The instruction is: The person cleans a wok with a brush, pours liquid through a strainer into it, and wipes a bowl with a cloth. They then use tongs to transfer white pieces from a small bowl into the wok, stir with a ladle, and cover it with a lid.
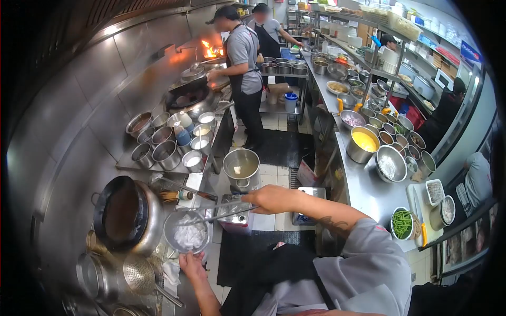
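R hand: my R hand is closed round a long metal tool, which slants over the bowl.
L hand: my L hand is clamped on the near edge of the metal bowl.
Bowl: held up by the stove edge, w/ white pieces inside; the tool partly blocks my view of them.
Skimmer: the perforated skimmer lies L of my L hand, handle pointing twd me.
Wok: the black wok, w/ brown liquid, sits just L of the bowl.
Brush: the bristle brush is just past the bowl.
Tall pot: the tall pot, cloudy liquid in it, stands beyond my R hand.
R counter: green beans, an orange-handled knife, then a yellow-filled pot farther up.
L shelf: metal containers and squeeze bottles, packed close.
Walkway: a person in an apron stands at the far stove, by flames; another person is behind.
Writing: blue sign, upper R, has white lettering; can't read it for sure.
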Action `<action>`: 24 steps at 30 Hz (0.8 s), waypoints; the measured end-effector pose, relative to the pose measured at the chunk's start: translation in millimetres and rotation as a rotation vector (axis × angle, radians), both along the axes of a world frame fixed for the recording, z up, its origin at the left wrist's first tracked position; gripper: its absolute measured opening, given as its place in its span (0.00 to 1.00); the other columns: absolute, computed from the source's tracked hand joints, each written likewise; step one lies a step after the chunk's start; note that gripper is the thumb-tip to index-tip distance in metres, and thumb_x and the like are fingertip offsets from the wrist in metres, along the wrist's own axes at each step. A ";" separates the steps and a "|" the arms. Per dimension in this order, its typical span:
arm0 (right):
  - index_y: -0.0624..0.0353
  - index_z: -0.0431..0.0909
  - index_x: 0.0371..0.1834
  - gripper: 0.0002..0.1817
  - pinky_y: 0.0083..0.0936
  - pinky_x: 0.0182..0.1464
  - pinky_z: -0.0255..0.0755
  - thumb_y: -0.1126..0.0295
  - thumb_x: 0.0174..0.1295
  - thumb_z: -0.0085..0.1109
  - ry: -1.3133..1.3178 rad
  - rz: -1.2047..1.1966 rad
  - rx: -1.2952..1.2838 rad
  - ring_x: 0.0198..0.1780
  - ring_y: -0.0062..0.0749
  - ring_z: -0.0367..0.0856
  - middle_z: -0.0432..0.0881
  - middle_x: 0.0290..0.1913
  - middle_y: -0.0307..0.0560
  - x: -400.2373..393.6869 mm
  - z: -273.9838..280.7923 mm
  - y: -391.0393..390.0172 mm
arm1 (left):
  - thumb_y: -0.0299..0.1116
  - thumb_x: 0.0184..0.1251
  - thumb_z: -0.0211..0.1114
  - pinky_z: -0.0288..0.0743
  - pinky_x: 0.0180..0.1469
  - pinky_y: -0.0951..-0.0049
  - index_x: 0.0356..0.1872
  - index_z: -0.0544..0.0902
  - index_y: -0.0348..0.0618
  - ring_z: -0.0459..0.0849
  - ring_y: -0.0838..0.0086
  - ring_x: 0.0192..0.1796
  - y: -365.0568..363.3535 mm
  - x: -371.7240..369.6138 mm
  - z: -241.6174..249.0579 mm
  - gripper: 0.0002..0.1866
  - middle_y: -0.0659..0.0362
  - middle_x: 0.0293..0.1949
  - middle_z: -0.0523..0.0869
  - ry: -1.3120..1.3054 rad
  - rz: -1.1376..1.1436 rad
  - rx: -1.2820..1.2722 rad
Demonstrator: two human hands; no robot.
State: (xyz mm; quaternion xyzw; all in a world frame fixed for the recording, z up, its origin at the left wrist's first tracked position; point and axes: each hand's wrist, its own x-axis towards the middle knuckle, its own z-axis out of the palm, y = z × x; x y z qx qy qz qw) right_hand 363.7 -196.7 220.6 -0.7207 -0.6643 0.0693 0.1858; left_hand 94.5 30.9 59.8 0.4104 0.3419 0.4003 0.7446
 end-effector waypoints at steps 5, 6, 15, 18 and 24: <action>0.64 0.68 0.57 0.26 0.43 0.44 0.73 0.67 0.55 0.61 -0.030 0.081 -0.053 0.43 0.54 0.79 0.77 0.44 0.56 13.5 -2.7 38.2 | 0.24 0.63 0.54 0.80 0.35 0.69 0.31 0.67 0.44 0.78 0.74 0.30 9.3 -7.2 14.6 0.05 0.58 0.32 0.77 -0.001 0.088 -0.005; 0.64 0.68 0.57 0.26 0.43 0.44 0.73 0.67 0.55 0.61 -0.044 0.088 -0.068 0.44 0.54 0.79 0.77 0.45 0.56 17.7 1.7 43.3 | 0.24 0.63 0.54 0.79 0.35 0.69 0.31 0.67 0.44 0.77 0.74 0.30 11.9 -7.6 12.9 0.05 0.58 0.32 0.76 0.006 0.108 0.001; 0.64 0.71 0.55 0.26 0.40 0.45 0.74 0.69 0.51 0.63 -0.031 0.247 -0.018 0.43 0.50 0.80 0.80 0.43 0.58 73.8 27.9 96.1 | 0.24 0.64 0.57 0.82 0.38 0.65 0.35 0.73 0.43 0.79 0.73 0.32 -1.8 16.6 9.4 0.02 0.59 0.32 0.77 -0.062 0.343 -0.051; 0.64 0.72 0.54 0.25 0.40 0.43 0.73 0.70 0.50 0.63 0.002 0.277 -0.018 0.41 0.53 0.80 0.80 0.40 0.62 91.7 31.2 118.6 | 0.25 0.65 0.55 0.81 0.39 0.65 0.37 0.73 0.42 0.81 0.71 0.35 -8.4 27.5 8.0 0.02 0.58 0.35 0.80 -0.051 0.397 -0.038; 0.67 0.73 0.50 0.23 0.40 0.45 0.72 0.70 0.51 0.64 -0.125 0.501 0.097 0.42 0.55 0.78 0.79 0.42 0.62 116.0 46.9 162.1 | 0.25 0.66 0.53 0.81 0.39 0.68 0.38 0.73 0.40 0.81 0.72 0.37 -5.3 36.3 13.3 0.02 0.56 0.39 0.80 -0.031 0.544 0.031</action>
